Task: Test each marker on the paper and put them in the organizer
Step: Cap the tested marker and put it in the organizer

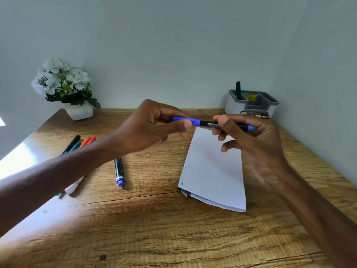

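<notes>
Left of the paper (212,167), loose markers (77,146) lie on the desk (154,229), a blue-capped one (119,172) nearest it. Above the paper, left hand (146,126) pinches the blue marker (208,124) at its cap end and right hand (257,140) grips the barrel. Behind the paper to the right, the organizer (233,107) holds one dark marker (238,89).

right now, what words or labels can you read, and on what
"OP": black label at the organizer foot, rest unreadable
yellow sticker in the organizer: too blurred
held blue marker: white print, blurred
black marker on the table: print too small
</notes>
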Demonstrator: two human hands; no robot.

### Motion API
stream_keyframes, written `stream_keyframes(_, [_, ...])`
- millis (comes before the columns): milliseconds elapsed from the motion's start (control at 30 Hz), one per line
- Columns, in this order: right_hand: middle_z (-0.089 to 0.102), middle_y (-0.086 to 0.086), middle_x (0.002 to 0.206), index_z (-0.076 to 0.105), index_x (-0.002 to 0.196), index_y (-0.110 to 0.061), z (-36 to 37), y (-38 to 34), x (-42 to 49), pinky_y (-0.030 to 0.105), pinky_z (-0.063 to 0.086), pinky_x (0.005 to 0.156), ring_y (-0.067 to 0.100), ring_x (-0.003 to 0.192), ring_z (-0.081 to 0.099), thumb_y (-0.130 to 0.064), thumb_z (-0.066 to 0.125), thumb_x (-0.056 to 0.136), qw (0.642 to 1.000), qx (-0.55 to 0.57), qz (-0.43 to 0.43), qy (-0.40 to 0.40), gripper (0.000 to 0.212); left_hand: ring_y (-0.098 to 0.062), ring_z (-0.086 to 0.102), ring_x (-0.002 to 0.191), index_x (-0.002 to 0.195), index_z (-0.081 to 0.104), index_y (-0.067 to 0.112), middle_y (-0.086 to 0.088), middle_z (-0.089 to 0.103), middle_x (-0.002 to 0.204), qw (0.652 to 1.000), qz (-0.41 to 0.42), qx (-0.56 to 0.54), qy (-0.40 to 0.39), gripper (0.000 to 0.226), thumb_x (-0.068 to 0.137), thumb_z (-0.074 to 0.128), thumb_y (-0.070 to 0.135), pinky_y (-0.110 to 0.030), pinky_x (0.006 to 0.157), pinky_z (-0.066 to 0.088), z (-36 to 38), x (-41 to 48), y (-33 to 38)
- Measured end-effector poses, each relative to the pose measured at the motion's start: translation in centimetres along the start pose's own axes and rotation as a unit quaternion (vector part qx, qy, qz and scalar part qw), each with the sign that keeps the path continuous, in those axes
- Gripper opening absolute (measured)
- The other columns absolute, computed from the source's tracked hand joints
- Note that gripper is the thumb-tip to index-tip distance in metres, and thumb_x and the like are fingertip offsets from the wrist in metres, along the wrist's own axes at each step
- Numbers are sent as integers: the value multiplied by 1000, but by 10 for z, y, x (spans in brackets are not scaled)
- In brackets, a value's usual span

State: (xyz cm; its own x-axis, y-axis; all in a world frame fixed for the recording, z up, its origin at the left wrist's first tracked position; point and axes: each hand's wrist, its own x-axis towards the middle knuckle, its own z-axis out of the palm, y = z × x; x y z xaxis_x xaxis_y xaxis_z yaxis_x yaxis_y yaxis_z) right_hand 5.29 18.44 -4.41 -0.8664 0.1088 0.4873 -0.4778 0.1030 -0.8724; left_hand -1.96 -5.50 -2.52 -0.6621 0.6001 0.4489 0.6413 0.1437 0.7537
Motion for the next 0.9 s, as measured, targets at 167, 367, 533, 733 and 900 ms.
stream_keyframes(167, [81, -10, 91, 82, 103, -18, -15, 5, 6, 27, 60, 67, 9, 83, 76, -20, 84, 81, 984, -171, -38, -37, 22, -25, 54, 51, 101, 80, 16, -4, 77, 79, 997, 46, 28, 58, 17, 90, 76, 29, -35, 48, 44, -2, 12, 11])
stream_keyframes(367, [78, -16, 87, 81, 108, -19, -24, -9, 26, 18, 55, 67, -3, 70, 71, -17, 81, 87, 967, -230, -100, -51, 21, -15, 71, 75, 93, 81, 20, 4, 77, 80, 987, 81, 129, 44, 14, 91, 76, 33, -12, 62, 43, 25, 48, 35])
stream_keyframes(533, [78, -7, 100, 78, 111, -15, -54, -4, 57, 34, 64, 79, 5, 86, 76, -16, 80, 87, 953, -283, -99, 43, 24, -9, 72, 74, 95, 74, 13, 5, 78, 85, 987, 18, 154, 49, 39, 104, 52, 43, -27, 68, 58, 28, 88, 12])
stream_keyframes(733, [73, 1, 108, 55, 134, -17, -80, 0, 99, 28, 64, 75, 10, 84, 76, -6, 80, 86, 940, -286, -127, 137, 55, -24, 69, 100, 105, 73, 5, -7, 74, 110, 892, -75, 416, -158, 26, 91, 52, 3, -30, 86, 50, 25, 113, -75])
stream_keyframes(900, [68, -2, 110, 45, 145, -21, -86, 7, 131, 17, 60, 81, 12, 90, 74, -2, 77, 87, 912, -332, -184, 152, 69, -20, 67, 103, 113, 74, 14, -1, 72, 114, 881, -78, 433, -177, 33, 88, 56, 1, -35, 89, 56, 25, 119, -99])
